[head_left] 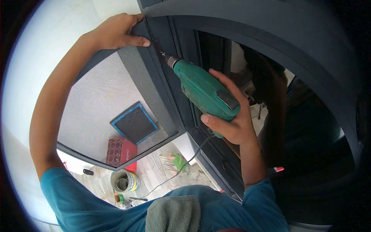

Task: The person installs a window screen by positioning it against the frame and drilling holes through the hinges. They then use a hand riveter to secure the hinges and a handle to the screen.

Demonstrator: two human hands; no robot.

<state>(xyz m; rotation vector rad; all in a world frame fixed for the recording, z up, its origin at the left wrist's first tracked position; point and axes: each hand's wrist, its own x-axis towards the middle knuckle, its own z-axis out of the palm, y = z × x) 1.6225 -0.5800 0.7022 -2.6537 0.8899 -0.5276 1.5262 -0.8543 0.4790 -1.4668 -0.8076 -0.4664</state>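
My right hand (232,120) is wrapped round the rear of a green power drill (206,89), thumb on one side and fingers on the other. The drill points up and left, and its metal chuck (172,60) and bit come right at the dark window frame (159,58). A grey cord trails down from the drill's back end. At the upper left, my left hand (118,33) grips the edge of the mesh screen's dark frame (152,77), thumb on the near face and fingers over the far side. Some fingertips are hidden behind the frame.
Dark glass (309,147) fills the right side. Below the screen, on the floor, are a red box (125,152), a bucket (124,181) and a green packet with sticks (177,162). A blue-edged dark panel (135,123) shows through the mesh (96,104). The cord (170,178) runs across the floor.
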